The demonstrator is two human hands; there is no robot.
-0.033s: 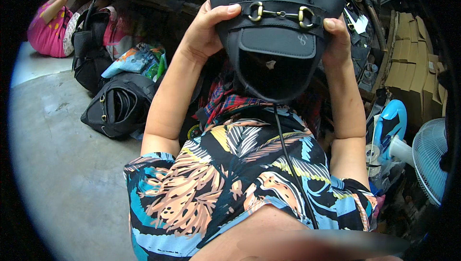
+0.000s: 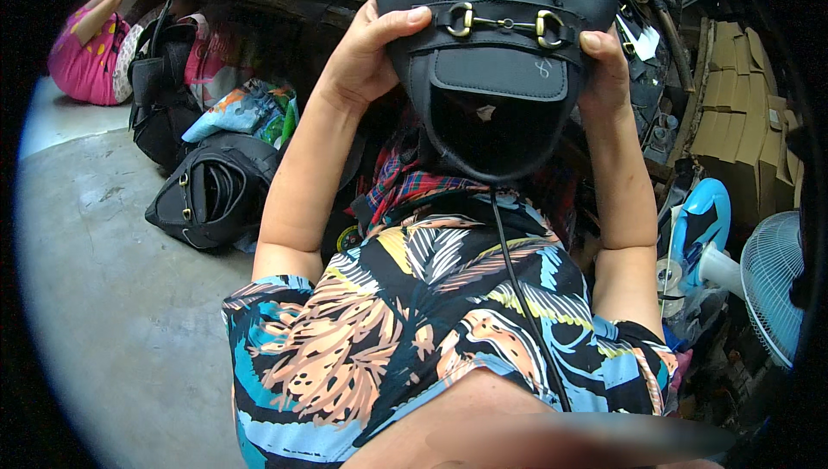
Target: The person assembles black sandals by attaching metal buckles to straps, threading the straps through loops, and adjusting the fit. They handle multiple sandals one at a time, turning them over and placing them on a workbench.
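Fingers [image 2: 414,17] of the left hand [image 2: 366,59] are wrapped around the left edge of a black leather handbag [image 2: 500,81] with a flap front and a gold horsebit buckle [image 2: 504,25], thumb pressed flat across the strap right next to the metal ring. Right hand [image 2: 608,72] does the same on the other side, thumb on the strap end, the rest of the fingers hidden behind the bag, so both hands are grasping it firmly. That bag sits at about 12 o'clock in the view, held up in the air in front of the chest, tilted so the flap faces the camera and its dark lower part hangs toward the body. A thin black cord [image 2: 522,296] runs down from under it across a bright tropical-print shirt [image 2: 414,331].

Over at 9 o'clock, on the grey concrete floor [image 2: 103,296], lies another black bag with gold hardware [image 2: 211,197], slumped on its side. Above that, around 10 o'clock, a black backpack [image 2: 159,111] leans beside some colourful printed packets [image 2: 246,111]. At 3 to 4 o'clock there's a white and blue standing fan [image 2: 759,270], with stacked brown cardboard [image 2: 733,124] just above it. Another person in a pink top [image 2: 82,59] is at the far 10 o'clock edge.
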